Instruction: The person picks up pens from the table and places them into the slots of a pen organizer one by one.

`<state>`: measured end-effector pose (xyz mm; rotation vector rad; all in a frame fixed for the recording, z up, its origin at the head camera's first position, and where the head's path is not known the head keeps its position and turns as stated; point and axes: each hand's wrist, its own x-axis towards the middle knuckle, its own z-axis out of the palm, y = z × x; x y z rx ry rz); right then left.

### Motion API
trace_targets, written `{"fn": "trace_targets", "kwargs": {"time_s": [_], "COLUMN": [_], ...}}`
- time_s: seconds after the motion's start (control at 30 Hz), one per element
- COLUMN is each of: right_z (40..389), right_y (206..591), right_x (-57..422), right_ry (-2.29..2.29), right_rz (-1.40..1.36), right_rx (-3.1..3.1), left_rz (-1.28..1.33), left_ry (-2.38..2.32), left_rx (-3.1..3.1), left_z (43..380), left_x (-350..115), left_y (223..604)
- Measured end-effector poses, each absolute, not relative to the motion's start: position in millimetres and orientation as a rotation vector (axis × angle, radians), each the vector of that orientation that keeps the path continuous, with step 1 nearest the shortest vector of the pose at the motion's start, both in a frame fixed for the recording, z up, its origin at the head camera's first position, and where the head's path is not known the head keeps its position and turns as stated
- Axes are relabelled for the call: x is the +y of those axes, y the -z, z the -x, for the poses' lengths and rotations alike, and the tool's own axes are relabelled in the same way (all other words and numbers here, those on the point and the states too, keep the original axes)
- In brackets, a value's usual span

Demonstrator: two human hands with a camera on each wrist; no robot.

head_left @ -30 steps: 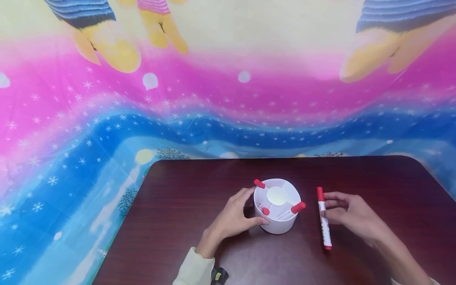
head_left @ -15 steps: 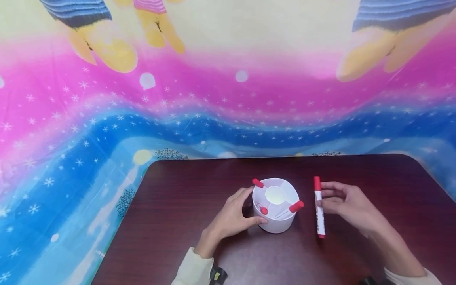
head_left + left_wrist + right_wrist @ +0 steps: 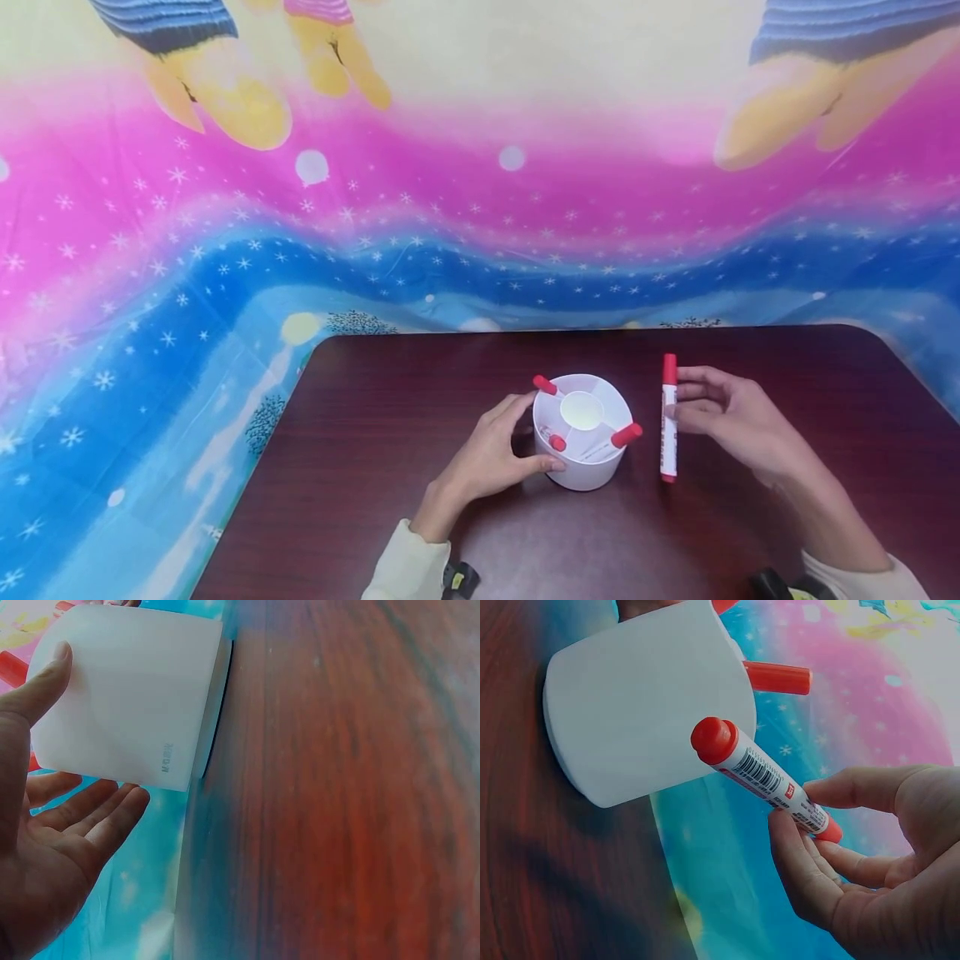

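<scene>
A white round pen holder (image 3: 588,477) with compartments and a round middle cup stands on the table. Three red-capped markers lean in its outer compartments, among them one on the right (image 3: 626,435). My left hand (image 3: 491,457) holds the holder from the left, thumb on the near wall and fingers round the far side. To the right of the holder, my right hand (image 3: 738,421) pinches a white marker (image 3: 669,433) between thumb and fingers. This marker is upright, red cap up, apart from the holder. In the right wrist view its red end plug (image 3: 714,740) faces the camera.
The dark brown wooden table (image 3: 360,467) has rounded far corners. Behind it hangs a colourful printed cloth (image 3: 450,208) in pink and blue. Black straps sit at both wrists, one by the left sleeve (image 3: 408,562).
My right hand has moved the marker away from me and slightly left, and turned it from a slant to nearly upright. The left hand and the holder stay in place.
</scene>
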<state>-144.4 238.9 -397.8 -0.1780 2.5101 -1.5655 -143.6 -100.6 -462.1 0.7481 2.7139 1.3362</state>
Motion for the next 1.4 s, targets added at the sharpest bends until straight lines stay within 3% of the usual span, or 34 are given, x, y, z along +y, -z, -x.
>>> {"fn": "trace_targets", "kwargs": {"time_s": [0.7, 1.4], "right_z": [155, 161], "right_y": [378, 369], "right_x": [230, 225], "right_ry": [1.826, 1.776], "right_rz": [0.22, 0.123], "right_rx": [2.45, 2.542], "left_rz": [-0.717, -0.701], "left_ry": [-1.414, -1.386], "left_rx": [2.631, 2.648], "left_z": [144, 142], "left_x": [-100, -101], "left_y": [462, 460]}}
